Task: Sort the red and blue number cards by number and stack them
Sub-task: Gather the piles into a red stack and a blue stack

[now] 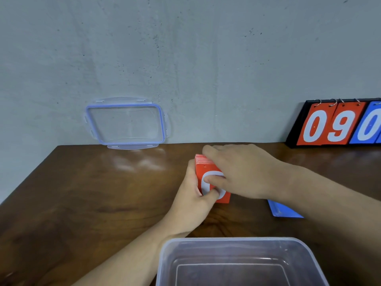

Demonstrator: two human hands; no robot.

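Observation:
A stack of red number cards (203, 169) stands on edge at the middle of the wooden table (92, 193), its front card showing a white digit. My left hand (192, 200) grips the stack from the left and below, thumb across the front card. My right hand (237, 172) grips it from above, fingers over the top edge and thumb pressing the front. A blue card (283, 211) lies flat on the table to the right, partly hidden under my right forearm.
A clear plastic box (237, 244) without contents stands at the near edge. Its clear lid with a blue seal (125, 122) leans against the grey wall at the back. A black flip scoreboard (338, 122) with red and blue digits stands at the back right.

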